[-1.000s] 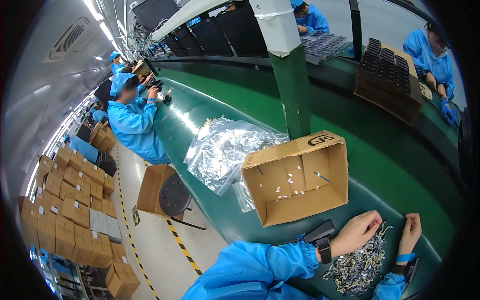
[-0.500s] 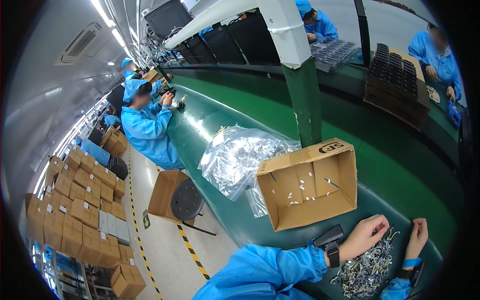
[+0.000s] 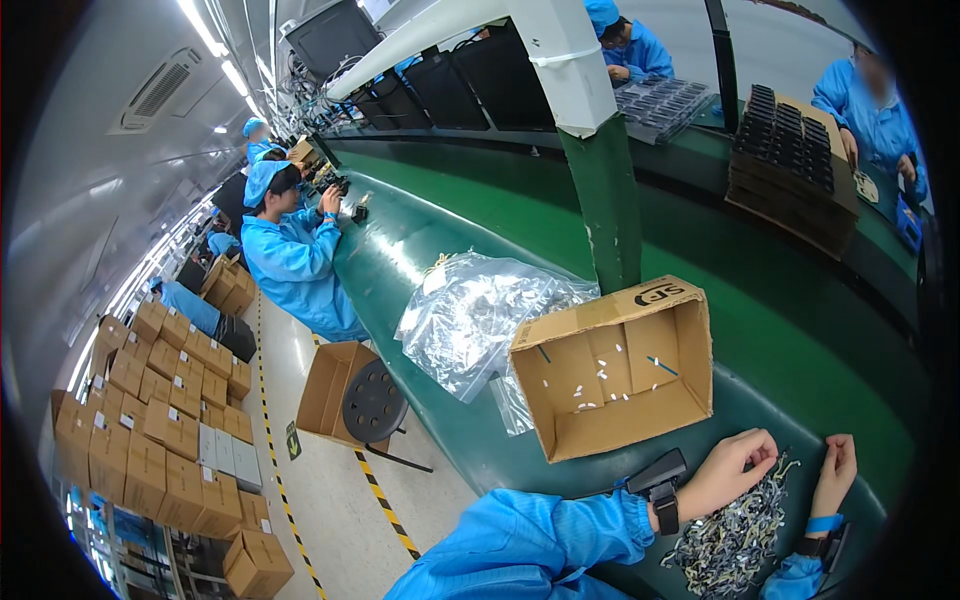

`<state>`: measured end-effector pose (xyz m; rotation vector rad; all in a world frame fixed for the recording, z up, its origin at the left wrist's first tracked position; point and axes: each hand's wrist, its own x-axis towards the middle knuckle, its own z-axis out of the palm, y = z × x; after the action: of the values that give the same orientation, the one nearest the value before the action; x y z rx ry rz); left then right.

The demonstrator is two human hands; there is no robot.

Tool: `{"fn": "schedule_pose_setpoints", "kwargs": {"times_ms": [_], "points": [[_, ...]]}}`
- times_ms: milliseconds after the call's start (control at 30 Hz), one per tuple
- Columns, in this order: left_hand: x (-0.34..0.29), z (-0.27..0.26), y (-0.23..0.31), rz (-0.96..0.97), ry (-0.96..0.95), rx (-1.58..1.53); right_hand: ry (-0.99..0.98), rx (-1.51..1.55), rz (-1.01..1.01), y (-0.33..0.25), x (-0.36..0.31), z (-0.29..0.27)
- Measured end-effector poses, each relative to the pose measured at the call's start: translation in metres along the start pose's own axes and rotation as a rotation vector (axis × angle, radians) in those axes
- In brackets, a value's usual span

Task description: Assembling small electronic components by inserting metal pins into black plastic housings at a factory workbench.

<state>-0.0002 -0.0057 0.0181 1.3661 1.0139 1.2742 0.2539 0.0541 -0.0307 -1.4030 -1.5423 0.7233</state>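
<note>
At the green table's near edge, the left hand (image 3: 735, 470) is pinching into the pile of small grey metal clips (image 3: 730, 545) lying directly beneath it; the right hand (image 3: 835, 470) is hovering loosely curled, empty, beside the pile's right side.

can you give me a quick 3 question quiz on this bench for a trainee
1. True or false: the cardboard box by the pile of small metal parts lies with its open side facing the camera.
2. What does the left hand touch? A) the clear plastic bags B) the pile of small metal parts C) the round stool
3. Fill in: the belt under the box is coloured ____.

Key
1. True; only a few small white bits lie inside it.
2. B; the right hand rests at the same pile.
3. Green.
</note>
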Motion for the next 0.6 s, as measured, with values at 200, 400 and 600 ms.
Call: {"fn": "schedule_pose_setpoints", "kwargs": {"times_ms": [200,400,600], "points": [[-0.0003,-0.0009,0.0021,0.008,-0.008,-0.009,0.008,0.012,-0.026,-0.0033,-0.0011,0.0016],[-0.0002,-0.0011,0.0023,0.006,-0.012,-0.014,0.017,0.004,-0.022,-0.0025,-0.001,0.0018],[0.0,-0.0014,0.0016,0.002,0.009,0.004,0.011,0.007,-0.024,-0.0042,-0.0008,0.0016]]}}
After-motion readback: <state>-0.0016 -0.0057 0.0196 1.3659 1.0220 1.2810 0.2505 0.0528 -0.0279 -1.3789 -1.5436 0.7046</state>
